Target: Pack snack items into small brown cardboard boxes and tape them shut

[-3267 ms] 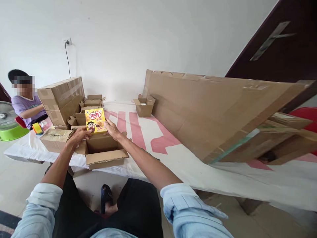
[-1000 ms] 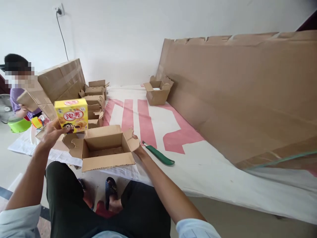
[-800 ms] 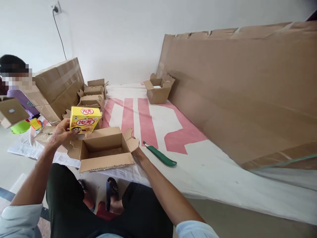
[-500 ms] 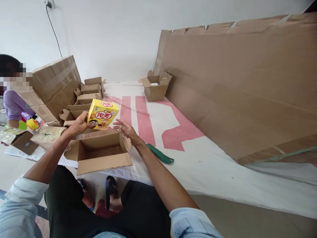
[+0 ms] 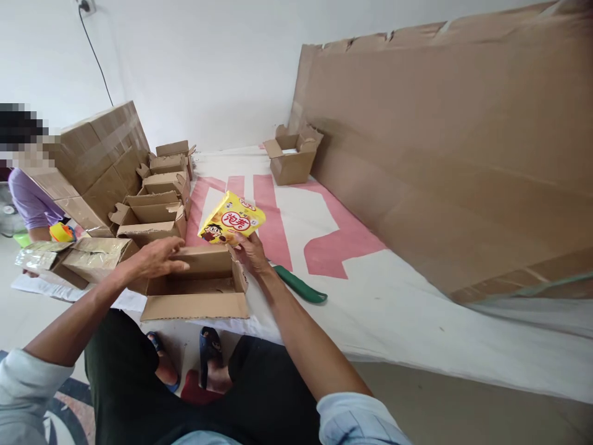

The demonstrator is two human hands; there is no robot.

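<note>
A yellow snack box (image 5: pixel 235 220) with red and white lettering and a cartoon face is tilted in the air. My right hand (image 5: pixel 252 253) is shut on its lower right edge. Below it an open cardboard carton (image 5: pixel 194 306) stands at the table's front edge, its flaps spread, and the part of its inside that shows holds nothing. My left hand (image 5: pixel 160 257) hovers over the carton's left side, fingers apart and holding nothing; I cannot tell whether it touches the cardboard.
Several open cartons (image 5: pixel 152 213) stand in a row behind, beside stacked sealed boxes (image 5: pixel 99 161). Taped boxes (image 5: pixel 95 253) lie left, near a person in a purple sleeve (image 5: pixel 34 201). A green curved object (image 5: pixel 301 285) and another open carton (image 5: pixel 293 165) are right; large cardboard (image 5: pixel 440 148) leans there.
The yellow snack box has passed from my left hand to my right and moved rightward. My left hand has let go and dropped to the carton. The taped boxes at left have shifted.
</note>
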